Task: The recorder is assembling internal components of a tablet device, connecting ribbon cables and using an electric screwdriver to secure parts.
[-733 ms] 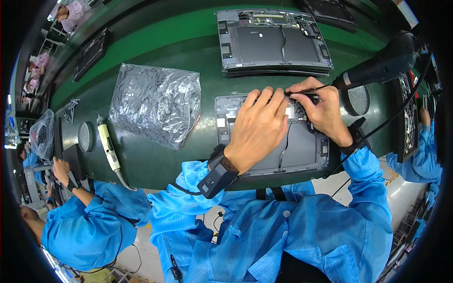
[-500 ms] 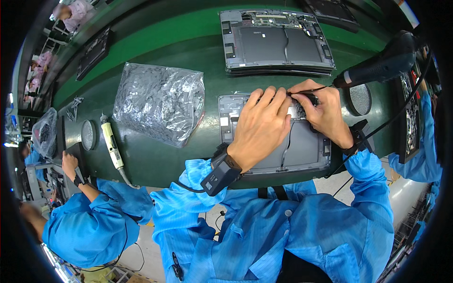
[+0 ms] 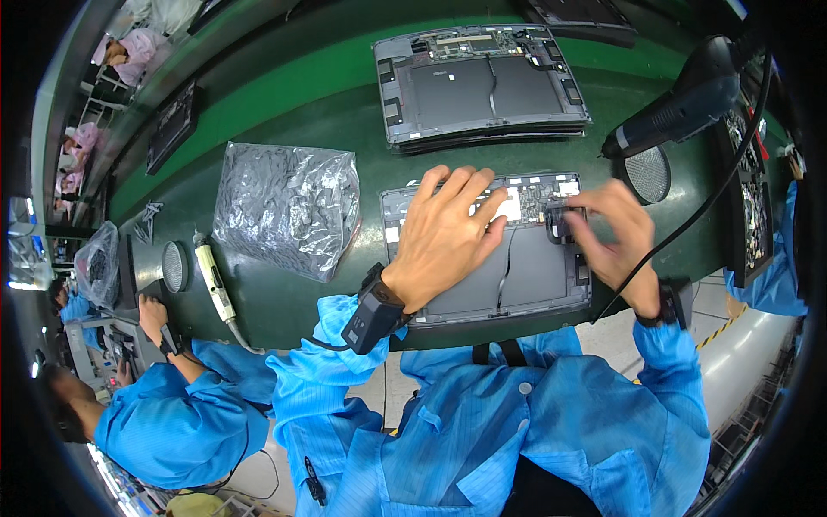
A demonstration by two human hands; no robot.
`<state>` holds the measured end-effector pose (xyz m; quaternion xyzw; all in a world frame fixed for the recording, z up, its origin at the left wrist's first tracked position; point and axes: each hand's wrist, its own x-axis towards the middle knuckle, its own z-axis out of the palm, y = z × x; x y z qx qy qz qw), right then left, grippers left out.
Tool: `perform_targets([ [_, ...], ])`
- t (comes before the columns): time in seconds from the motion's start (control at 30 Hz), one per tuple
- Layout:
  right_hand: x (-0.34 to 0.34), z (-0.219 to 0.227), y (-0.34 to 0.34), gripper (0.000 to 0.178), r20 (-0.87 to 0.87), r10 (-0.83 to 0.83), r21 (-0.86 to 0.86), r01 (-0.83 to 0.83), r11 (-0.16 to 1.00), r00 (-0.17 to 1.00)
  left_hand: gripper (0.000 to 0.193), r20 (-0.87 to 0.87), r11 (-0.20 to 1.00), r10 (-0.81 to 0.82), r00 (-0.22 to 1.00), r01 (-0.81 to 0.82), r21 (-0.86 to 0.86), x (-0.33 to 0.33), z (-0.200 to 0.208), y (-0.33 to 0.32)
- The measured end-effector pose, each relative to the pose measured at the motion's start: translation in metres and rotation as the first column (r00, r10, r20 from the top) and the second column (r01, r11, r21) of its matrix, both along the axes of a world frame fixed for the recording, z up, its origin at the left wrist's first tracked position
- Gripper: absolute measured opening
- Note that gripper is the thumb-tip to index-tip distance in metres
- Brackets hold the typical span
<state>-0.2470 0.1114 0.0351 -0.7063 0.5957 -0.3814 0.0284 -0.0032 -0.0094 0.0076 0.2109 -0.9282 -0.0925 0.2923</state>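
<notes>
I watched through the head camera as the left hand (image 3: 448,228) lay flat on the opened grey laptop base with its dark inner panel and bare circuit board (image 3: 487,250), fingers spread wide and holding nothing, just pressing the chassis down. The right hand (image 3: 607,233) had its fingertips pinched around a small dark part (image 3: 558,222) at the board's right end; the fingers were nearly closed on it, though I could not tell whether they gripped it or only steadied it there.

The laptop base sat on the green work surface (image 3: 284,129) directly in front of me, its near edge at the table's rim. Its long axis ran left to right across my view, with the circuit board strip along the far edge and the plain dark panel toward me. A thin black wire (image 3: 504,267) ran down the panel from the board.

To do this well, I judged the left palm should keep even pressure so the shell could not slide, while the right fingertips worked the small part squarely, without twisting against the board or snagging the wire.

A second open grey laptop base (image 3: 482,82) lay farther off, a crinkled silver plastic bag (image 3: 289,207) to the left, and a black electric screwdriver (image 3: 680,108) hung at the right. A co-worker's blue sleeve (image 3: 172,422) was at lower left.
</notes>
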Motion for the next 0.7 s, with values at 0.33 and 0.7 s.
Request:
perform_targets([
  [0.33,0.023,-0.024,-0.064,0.023,-0.096,0.213,-0.081,-0.220,0.972,0.972,0.035,-0.030,0.999,-0.009,1.000,0.010,0.052,0.001,-0.002,-0.001],
  [0.7,0.025,-0.006,-0.068,0.016,-0.234,0.187,-0.013,-0.195,0.981,0.954,0.036,-0.041,0.997,-0.022,0.999,0.025,0.071,0.000,0.000,-0.006],
])
